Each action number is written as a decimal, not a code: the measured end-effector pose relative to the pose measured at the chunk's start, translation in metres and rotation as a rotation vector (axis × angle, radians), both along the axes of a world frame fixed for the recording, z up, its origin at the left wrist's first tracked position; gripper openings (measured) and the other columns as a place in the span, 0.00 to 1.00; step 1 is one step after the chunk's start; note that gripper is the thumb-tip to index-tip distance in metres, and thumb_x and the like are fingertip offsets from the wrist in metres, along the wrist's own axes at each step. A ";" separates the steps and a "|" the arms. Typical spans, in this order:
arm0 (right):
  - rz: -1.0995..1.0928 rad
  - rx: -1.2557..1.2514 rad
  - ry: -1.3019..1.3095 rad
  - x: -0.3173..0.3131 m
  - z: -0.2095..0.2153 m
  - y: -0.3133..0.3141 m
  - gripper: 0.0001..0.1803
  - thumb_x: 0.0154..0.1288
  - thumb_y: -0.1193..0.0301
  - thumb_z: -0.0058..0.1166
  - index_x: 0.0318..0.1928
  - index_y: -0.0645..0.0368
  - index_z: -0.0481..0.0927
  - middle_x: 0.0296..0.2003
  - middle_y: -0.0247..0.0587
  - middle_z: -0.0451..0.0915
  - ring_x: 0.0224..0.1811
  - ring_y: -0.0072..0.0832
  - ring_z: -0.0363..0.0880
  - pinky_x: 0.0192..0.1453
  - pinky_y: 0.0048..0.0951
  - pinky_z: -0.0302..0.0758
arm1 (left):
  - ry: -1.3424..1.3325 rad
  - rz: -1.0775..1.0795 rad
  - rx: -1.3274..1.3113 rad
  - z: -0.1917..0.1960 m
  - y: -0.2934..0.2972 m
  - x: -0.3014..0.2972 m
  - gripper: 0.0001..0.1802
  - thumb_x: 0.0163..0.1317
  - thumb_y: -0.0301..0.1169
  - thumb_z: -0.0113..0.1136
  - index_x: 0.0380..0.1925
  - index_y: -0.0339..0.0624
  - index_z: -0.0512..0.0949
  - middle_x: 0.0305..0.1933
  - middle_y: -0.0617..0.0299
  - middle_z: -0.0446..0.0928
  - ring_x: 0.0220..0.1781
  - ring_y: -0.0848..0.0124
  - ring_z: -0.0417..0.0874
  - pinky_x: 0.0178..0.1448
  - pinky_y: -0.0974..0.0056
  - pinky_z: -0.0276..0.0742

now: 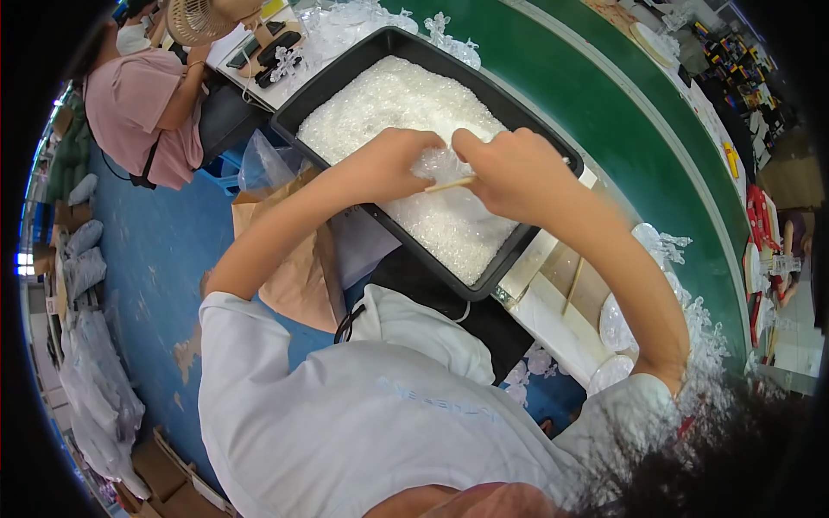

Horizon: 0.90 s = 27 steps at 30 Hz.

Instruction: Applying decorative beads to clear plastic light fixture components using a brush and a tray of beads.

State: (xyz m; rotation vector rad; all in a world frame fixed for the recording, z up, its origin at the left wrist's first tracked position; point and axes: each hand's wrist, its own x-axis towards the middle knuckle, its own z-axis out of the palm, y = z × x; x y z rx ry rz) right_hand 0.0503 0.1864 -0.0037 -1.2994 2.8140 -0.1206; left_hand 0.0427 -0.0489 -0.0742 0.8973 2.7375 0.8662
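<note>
Both my hands are over a black rectangular tray [406,226] heaped with clear-white granules [380,95]. My left hand [404,164] curls its fingers and thumb around a clear, rounded plastic piece [436,164], partly hidden by the hand. Close beside it, my right hand [511,173] is closed on a thin wooden stick [451,184]. The stick's pale end points left toward the clear piece and the left thumb. Whether the right fingers also touch the clear piece cannot be made out.
Clear plastic figures [453,43] crowd the tray's far side. More clear pieces [615,324] and another stick [573,285] lie on the table at right. A brown paper bag [298,281] stands left of the tray. A person in pink [142,108] sits at far left.
</note>
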 end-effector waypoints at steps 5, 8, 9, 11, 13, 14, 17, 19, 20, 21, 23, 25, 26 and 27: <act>-0.099 -0.170 -0.040 -0.002 -0.008 -0.002 0.22 0.60 0.74 0.59 0.56 0.55 0.73 0.21 0.51 0.81 0.29 0.51 0.84 0.34 0.49 0.78 | 0.111 0.145 -0.070 0.006 -0.017 0.005 0.30 0.57 0.38 0.70 0.59 0.38 0.78 0.51 0.40 0.83 0.55 0.46 0.83 0.60 0.51 0.78; -0.116 -0.234 -0.144 -0.010 -0.018 -0.006 0.23 0.61 0.75 0.55 0.59 0.55 0.74 0.24 0.55 0.82 0.30 0.54 0.84 0.35 0.46 0.80 | -0.067 0.029 -0.333 0.009 -0.019 0.005 0.30 0.58 0.40 0.70 0.58 0.38 0.79 0.50 0.42 0.84 0.56 0.50 0.84 0.59 0.52 0.79; -0.097 -0.274 -0.142 -0.013 -0.021 -0.011 0.23 0.62 0.76 0.54 0.59 0.56 0.75 0.25 0.56 0.83 0.30 0.54 0.83 0.36 0.45 0.80 | -0.113 0.017 -0.202 0.010 -0.017 0.004 0.29 0.58 0.39 0.70 0.58 0.37 0.80 0.51 0.43 0.84 0.55 0.51 0.85 0.59 0.53 0.80; -0.177 -0.399 -0.084 -0.015 -0.026 -0.021 0.20 0.63 0.75 0.53 0.56 0.60 0.77 0.26 0.56 0.83 0.29 0.49 0.85 0.36 0.42 0.81 | -0.180 0.004 0.052 0.010 -0.011 0.001 0.27 0.59 0.38 0.70 0.56 0.37 0.80 0.52 0.44 0.84 0.55 0.54 0.86 0.57 0.55 0.82; -0.297 -0.526 -0.104 -0.017 -0.024 -0.023 0.18 0.65 0.73 0.54 0.54 0.64 0.80 0.26 0.54 0.84 0.28 0.42 0.86 0.35 0.38 0.81 | -0.134 0.097 0.220 0.013 -0.009 -0.001 0.24 0.61 0.36 0.69 0.55 0.36 0.81 0.56 0.46 0.83 0.53 0.57 0.87 0.55 0.58 0.83; -0.394 -0.570 -0.166 -0.016 -0.022 -0.021 0.17 0.66 0.72 0.54 0.54 0.65 0.81 0.26 0.51 0.84 0.27 0.38 0.86 0.35 0.36 0.81 | -0.093 0.136 0.295 0.015 -0.012 -0.001 0.24 0.62 0.36 0.69 0.55 0.36 0.81 0.56 0.47 0.83 0.53 0.57 0.87 0.55 0.58 0.83; -0.605 -0.706 -0.390 -0.009 -0.010 -0.001 0.16 0.67 0.72 0.53 0.51 0.68 0.82 0.26 0.50 0.85 0.29 0.36 0.87 0.37 0.35 0.81 | -0.048 0.216 0.297 0.020 -0.025 -0.002 0.24 0.64 0.34 0.66 0.58 0.36 0.79 0.59 0.48 0.82 0.56 0.58 0.86 0.57 0.57 0.82; -0.684 -0.827 -0.492 -0.002 -0.007 0.010 0.16 0.68 0.72 0.53 0.50 0.69 0.82 0.27 0.48 0.85 0.30 0.33 0.88 0.38 0.34 0.82 | 0.022 0.218 0.079 0.019 -0.030 -0.003 0.25 0.66 0.32 0.64 0.61 0.36 0.77 0.60 0.49 0.82 0.58 0.58 0.85 0.58 0.57 0.82; -0.708 -0.907 -0.510 0.001 -0.007 0.013 0.16 0.69 0.71 0.53 0.50 0.70 0.82 0.26 0.45 0.85 0.30 0.30 0.87 0.37 0.32 0.81 | 0.005 0.176 0.134 0.017 -0.031 -0.005 0.27 0.68 0.33 0.63 0.65 0.36 0.74 0.63 0.48 0.80 0.60 0.57 0.84 0.61 0.56 0.80; -0.707 -1.002 -0.531 0.004 -0.007 0.014 0.16 0.69 0.70 0.54 0.50 0.70 0.82 0.26 0.43 0.84 0.29 0.27 0.87 0.37 0.30 0.81 | -0.088 0.149 0.211 0.015 -0.030 -0.007 0.28 0.68 0.34 0.63 0.66 0.35 0.74 0.63 0.47 0.80 0.60 0.56 0.83 0.62 0.56 0.79; -0.749 -1.128 -0.590 0.008 -0.008 0.014 0.16 0.69 0.70 0.57 0.50 0.71 0.82 0.27 0.41 0.84 0.27 0.23 0.84 0.32 0.27 0.78 | -0.276 0.082 0.363 0.013 -0.028 -0.014 0.30 0.68 0.37 0.64 0.67 0.35 0.72 0.65 0.46 0.78 0.62 0.55 0.82 0.64 0.57 0.78; -0.757 -1.193 -0.619 0.013 -0.008 0.014 0.16 0.68 0.70 0.59 0.50 0.70 0.83 0.27 0.40 0.84 0.26 0.21 0.82 0.30 0.25 0.77 | -0.256 0.051 0.340 0.012 -0.026 -0.020 0.32 0.68 0.39 0.64 0.68 0.35 0.71 0.67 0.43 0.76 0.66 0.50 0.79 0.69 0.55 0.74; -0.752 -1.186 -0.617 0.016 -0.007 0.014 0.16 0.68 0.70 0.60 0.50 0.69 0.83 0.27 0.40 0.84 0.25 0.20 0.82 0.31 0.25 0.77 | -0.151 0.050 0.229 0.012 -0.027 -0.021 0.33 0.67 0.39 0.65 0.69 0.35 0.71 0.67 0.42 0.75 0.67 0.49 0.78 0.70 0.54 0.73; -0.776 -1.154 -0.637 0.017 -0.006 0.015 0.16 0.67 0.69 0.60 0.50 0.68 0.84 0.27 0.39 0.84 0.25 0.20 0.81 0.31 0.24 0.77 | -0.049 0.062 0.108 0.012 -0.029 -0.021 0.34 0.67 0.39 0.65 0.69 0.35 0.70 0.68 0.41 0.75 0.68 0.48 0.77 0.71 0.53 0.72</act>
